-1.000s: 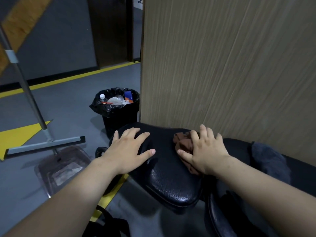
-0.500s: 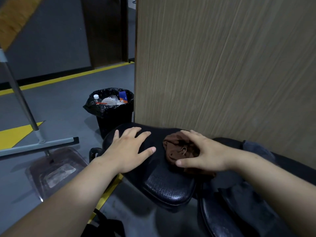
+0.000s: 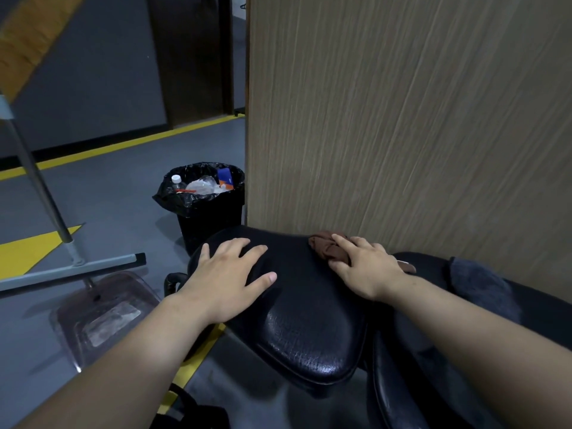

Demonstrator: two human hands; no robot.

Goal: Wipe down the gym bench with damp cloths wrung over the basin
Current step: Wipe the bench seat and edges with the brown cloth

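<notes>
- Panelling (image 3: 402,119) in pale wood grain filled the upper right and stood just behind the bench.
- Grey floor (image 3: 108,196) spread across the left, marked with yellow lines and a yellow triangle.
- The gym bench (image 3: 309,320) ran from the middle toward the lower right, its black padded tabletop glossy and split into two pads (the left one rounded at its end).
- A black-lined bin (image 3: 213,224) stood on the floor at the panelling's corner, just beyond the bench end, with a bottle and wrappers showing at its top.
- A floor squeegee (image 3: 74,270) came in from the upper left, its blade lying across the left side.
- A clear plastic basin (image 3: 102,314) sat on the floor under the squeegee blade, left of the bench; what it held could not be told.
- A grey cloth (image 3: 483,283) lay draped over the right-hand pad, apart from both hands.
- The left hand (image 3: 226,280) rested palm-down on the left pad, its grip fully open, fingers spread and holding nothing.
- The right hand (image 3: 368,267) lay at the far edge of the same pad, close to the panelling. Its grip was open too, fingers nearly straight over the brown cloth (image 3: 325,247), pressing it down rather than closing round it.
- That brown cloth sat bunched on the tabletop under the hand, one end poking out past the fingertips and another showing beside the wrist.
</notes>
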